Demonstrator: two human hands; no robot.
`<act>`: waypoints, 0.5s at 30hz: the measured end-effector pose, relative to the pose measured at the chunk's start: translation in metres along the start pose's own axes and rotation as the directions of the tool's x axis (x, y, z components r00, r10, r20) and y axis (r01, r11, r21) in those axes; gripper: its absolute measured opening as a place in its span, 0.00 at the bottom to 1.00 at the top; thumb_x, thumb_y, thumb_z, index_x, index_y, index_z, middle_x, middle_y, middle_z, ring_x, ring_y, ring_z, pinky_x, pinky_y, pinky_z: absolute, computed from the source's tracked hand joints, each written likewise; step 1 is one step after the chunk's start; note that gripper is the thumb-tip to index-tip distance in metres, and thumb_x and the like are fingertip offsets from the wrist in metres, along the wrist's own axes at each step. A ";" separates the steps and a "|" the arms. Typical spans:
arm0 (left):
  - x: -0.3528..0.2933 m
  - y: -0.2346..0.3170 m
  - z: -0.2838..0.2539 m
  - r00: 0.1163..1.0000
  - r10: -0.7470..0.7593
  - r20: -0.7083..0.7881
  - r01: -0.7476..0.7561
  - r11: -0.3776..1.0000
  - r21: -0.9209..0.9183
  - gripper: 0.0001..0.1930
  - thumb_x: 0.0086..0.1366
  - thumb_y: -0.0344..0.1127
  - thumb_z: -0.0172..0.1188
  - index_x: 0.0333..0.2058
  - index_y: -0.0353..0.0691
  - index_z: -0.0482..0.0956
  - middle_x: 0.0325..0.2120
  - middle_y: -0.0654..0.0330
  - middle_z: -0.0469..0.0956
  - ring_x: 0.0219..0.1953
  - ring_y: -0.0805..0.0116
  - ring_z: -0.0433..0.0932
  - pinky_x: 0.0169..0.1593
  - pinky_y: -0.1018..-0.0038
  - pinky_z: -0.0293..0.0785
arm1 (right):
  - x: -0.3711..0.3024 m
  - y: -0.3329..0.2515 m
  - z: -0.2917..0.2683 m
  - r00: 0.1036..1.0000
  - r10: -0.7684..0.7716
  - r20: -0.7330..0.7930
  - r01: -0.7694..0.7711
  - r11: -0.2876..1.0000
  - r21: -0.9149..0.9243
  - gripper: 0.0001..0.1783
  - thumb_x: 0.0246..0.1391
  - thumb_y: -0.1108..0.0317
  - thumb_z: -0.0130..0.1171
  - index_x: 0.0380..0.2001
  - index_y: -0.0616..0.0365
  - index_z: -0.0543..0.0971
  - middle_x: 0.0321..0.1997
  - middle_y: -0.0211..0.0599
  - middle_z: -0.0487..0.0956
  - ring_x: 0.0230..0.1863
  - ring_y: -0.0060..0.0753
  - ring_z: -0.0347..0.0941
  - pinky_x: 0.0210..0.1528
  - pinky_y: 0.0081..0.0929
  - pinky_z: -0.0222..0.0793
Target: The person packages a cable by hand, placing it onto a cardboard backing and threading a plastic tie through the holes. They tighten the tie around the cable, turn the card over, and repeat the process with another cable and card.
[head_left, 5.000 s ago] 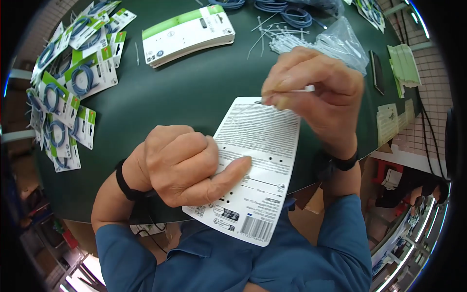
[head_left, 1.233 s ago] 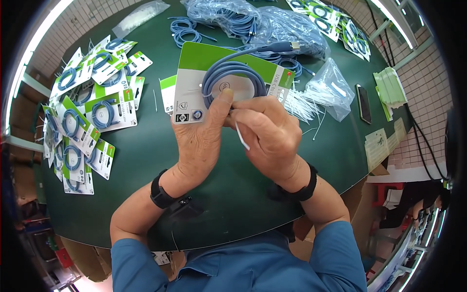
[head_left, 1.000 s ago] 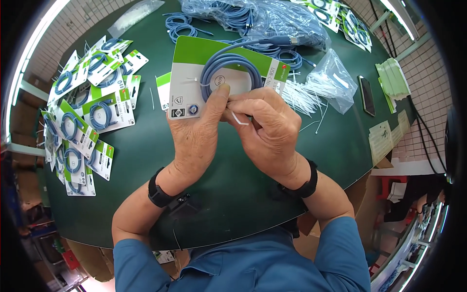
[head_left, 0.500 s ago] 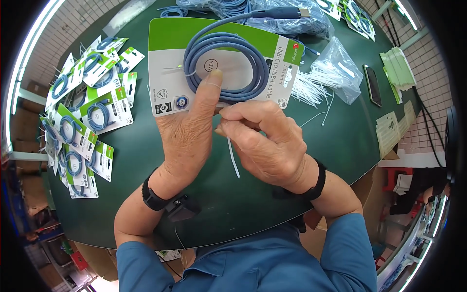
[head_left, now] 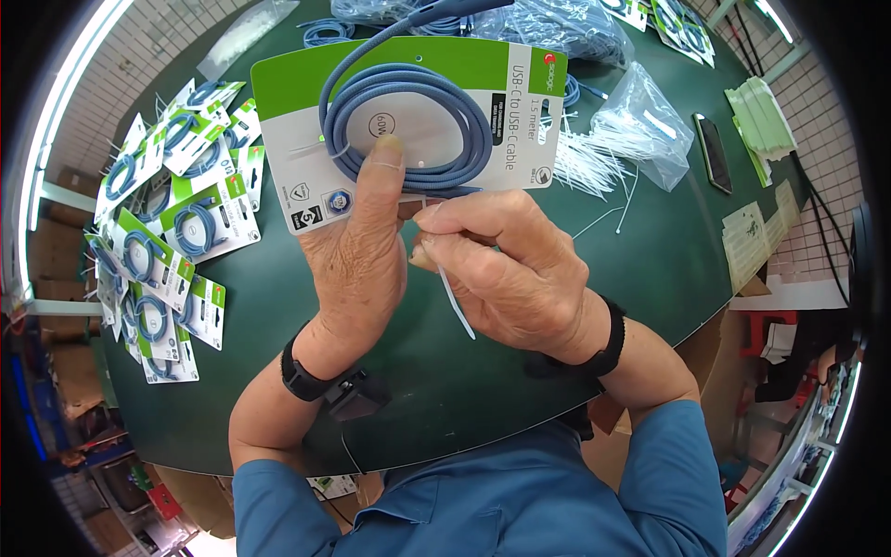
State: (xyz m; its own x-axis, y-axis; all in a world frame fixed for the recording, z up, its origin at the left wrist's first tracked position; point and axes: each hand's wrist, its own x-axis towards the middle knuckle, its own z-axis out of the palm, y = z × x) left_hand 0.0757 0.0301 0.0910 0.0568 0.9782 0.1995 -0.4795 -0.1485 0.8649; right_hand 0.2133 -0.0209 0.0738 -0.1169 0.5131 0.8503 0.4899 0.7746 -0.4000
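Note:
My left hand (head_left: 357, 246) holds up a green-and-white packaging card (head_left: 432, 130), its thumb pressed on the front. Against that card lies a coiled blue USB cable (head_left: 478, 139), with one connector end (head_left: 459, 9) sticking out past the top edge. A thin white cable tie (head_left: 320, 150) binds the coil's left side to the card. Just below the card's lower edge, my right hand (head_left: 515, 269) pinches another white cable tie (head_left: 457, 304), whose tail hangs down. The other end of this tie is hidden by the fingers.
Carded cables (head_left: 176, 232) lie heaped on the green table (head_left: 269, 325) at left. Loose white cable ties (head_left: 594, 162), a clear plastic bag (head_left: 650, 125) and a phone (head_left: 713, 158) lie at right. Bagged blue cables (head_left: 557, 32) sit at the far side.
The card and coil have shifted slightly left and tilted, and the connector end has moved up and left. The tie's tail in my right hand has swung a little right.

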 end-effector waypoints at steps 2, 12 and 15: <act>-0.001 -0.001 -0.001 0.999 -0.006 0.032 0.006 1.000 0.007 0.18 0.73 0.30 0.63 0.57 0.32 0.71 0.47 0.52 0.80 0.43 0.66 0.84 0.38 0.69 0.89 | -0.003 0.000 0.000 1.000 -0.006 -0.001 0.006 1.000 0.017 0.19 0.44 0.85 0.76 0.41 0.59 0.84 0.47 0.42 0.81 0.40 0.38 0.85 0.40 0.30 0.84; -0.003 0.006 0.003 0.997 0.037 0.063 -0.038 0.999 0.017 0.18 0.73 0.32 0.63 0.57 0.33 0.72 0.46 0.52 0.81 0.42 0.64 0.85 0.38 0.69 0.89 | 0.006 -0.002 -0.001 0.999 -0.051 -0.014 0.052 0.997 0.061 0.18 0.46 0.85 0.75 0.40 0.62 0.82 0.46 0.44 0.82 0.39 0.39 0.85 0.40 0.29 0.84; -0.001 0.007 0.006 0.997 0.079 0.020 -0.079 0.997 0.025 0.18 0.73 0.32 0.64 0.57 0.33 0.72 0.45 0.53 0.81 0.40 0.65 0.85 0.37 0.70 0.88 | 0.014 -0.002 -0.004 0.997 -0.070 -0.036 0.072 0.996 0.047 0.17 0.47 0.85 0.75 0.40 0.63 0.82 0.45 0.46 0.83 0.37 0.39 0.85 0.39 0.28 0.83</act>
State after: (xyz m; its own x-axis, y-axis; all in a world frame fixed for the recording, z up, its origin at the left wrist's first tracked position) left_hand 0.0778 0.0272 0.0998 0.0362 0.9605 0.2759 -0.4605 -0.2290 0.8576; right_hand 0.2144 -0.0166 0.0876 -0.1197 0.4437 0.8881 0.4395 0.8258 -0.3533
